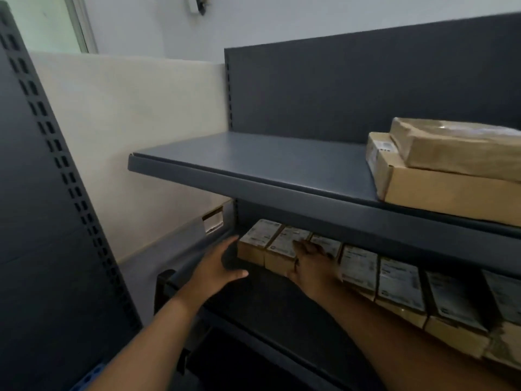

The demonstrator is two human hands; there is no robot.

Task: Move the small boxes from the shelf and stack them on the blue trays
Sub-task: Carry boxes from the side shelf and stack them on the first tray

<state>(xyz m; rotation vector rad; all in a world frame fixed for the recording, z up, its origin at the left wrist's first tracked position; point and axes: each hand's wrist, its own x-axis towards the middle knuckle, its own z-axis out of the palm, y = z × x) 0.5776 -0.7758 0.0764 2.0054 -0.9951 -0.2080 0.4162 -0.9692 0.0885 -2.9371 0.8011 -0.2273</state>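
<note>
Small labelled boxes [358, 266] in a row on the lower shelf [282, 306], left hand [218, 263] open beside the end box, holding nothing, right hand [310, 263] palm-down, fingers spread atop 2 boxes, arms extended under upper shelf [253, 165]

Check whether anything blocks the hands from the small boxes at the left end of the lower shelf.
Nothing visible does. The right hand already rests on the small boxes, and the left hand is open beside the row's left end. The upper shelf overhangs without blocking them.

Head view, close, down (slightly leftward) onto shelf [253, 170]
</note>
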